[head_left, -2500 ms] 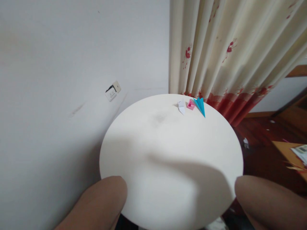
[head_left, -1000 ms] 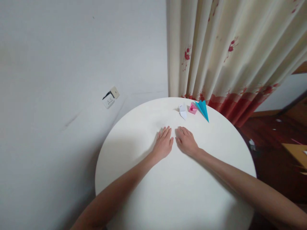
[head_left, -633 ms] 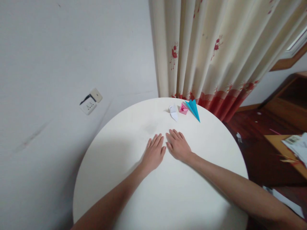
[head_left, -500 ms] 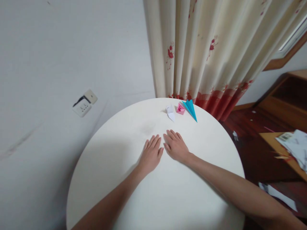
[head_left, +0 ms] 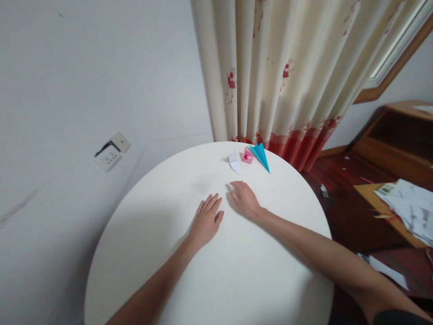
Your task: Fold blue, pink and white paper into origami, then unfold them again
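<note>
My left hand (head_left: 206,220) lies palm down on the white round table (head_left: 142,253), fingers stretched out and nothing in it. To its right, my right hand (head_left: 244,198) is slightly raised or tilted at the tabletop, its fingers curved but apart, holding nothing. Just beyond the right hand is a folded white paper piece (head_left: 234,163) with a pointed end. Beside that sits a small pink folded paper piece (head_left: 247,156). Right of the pink one, near the far edge, a blue paper plane (head_left: 261,158) points its tip toward me.
A grey-white wall with a socket (head_left: 108,157) runs along the left. Cream and red curtains (head_left: 270,90) hang behind the table. On the right, papers (head_left: 404,205) lie on a low wooden surface, and a wooden cabinet (head_left: 395,135) stands on the dark red floor.
My right hand has lifted from lying flat, its fingers now curving inward. My left hand stays flat on the table. The whole view has shifted slightly, so things appear further left.
</note>
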Motion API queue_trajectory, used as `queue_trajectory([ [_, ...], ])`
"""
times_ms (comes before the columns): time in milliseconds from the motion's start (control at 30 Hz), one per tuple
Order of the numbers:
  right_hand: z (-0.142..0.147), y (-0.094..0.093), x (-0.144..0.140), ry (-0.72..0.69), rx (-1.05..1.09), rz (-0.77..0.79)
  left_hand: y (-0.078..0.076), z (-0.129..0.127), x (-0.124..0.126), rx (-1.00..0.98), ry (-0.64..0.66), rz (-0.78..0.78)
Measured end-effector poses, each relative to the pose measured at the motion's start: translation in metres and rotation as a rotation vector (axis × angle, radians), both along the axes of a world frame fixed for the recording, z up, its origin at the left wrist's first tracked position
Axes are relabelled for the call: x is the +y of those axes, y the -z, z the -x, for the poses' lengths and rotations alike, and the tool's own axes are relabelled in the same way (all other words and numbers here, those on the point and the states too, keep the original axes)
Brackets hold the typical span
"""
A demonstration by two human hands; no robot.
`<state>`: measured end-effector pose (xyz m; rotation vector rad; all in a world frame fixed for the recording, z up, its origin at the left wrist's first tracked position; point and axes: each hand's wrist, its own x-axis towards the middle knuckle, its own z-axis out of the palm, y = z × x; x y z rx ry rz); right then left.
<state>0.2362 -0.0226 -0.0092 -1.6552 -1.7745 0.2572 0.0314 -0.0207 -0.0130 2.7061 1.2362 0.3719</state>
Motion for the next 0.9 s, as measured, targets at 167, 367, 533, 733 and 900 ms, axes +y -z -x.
queue_trajectory([
  [167,-0.033,-0.019,0.061,0.201,0.034,0.003,-0.003,0.0,-0.001,-0.03,-0.008,0.012],
  [367,-0.061,-0.044,0.122,0.289,0.0,0.004,-0.006,0.001,-0.002,-0.049,-0.012,-0.006],
  [533,-0.053,-0.04,0.136,0.245,0.002,0.076,-0.008,0.003,-0.003,-0.122,-0.016,0.014],
  [733,-0.01,-0.04,0.109,0.059,0.087,-0.031,-0.008,0.008,0.012,-0.621,-0.215,0.135],
  [900,0.024,-0.05,0.056,-0.21,0.223,-0.071,-0.04,0.024,0.024,-0.946,-0.334,0.072],
])
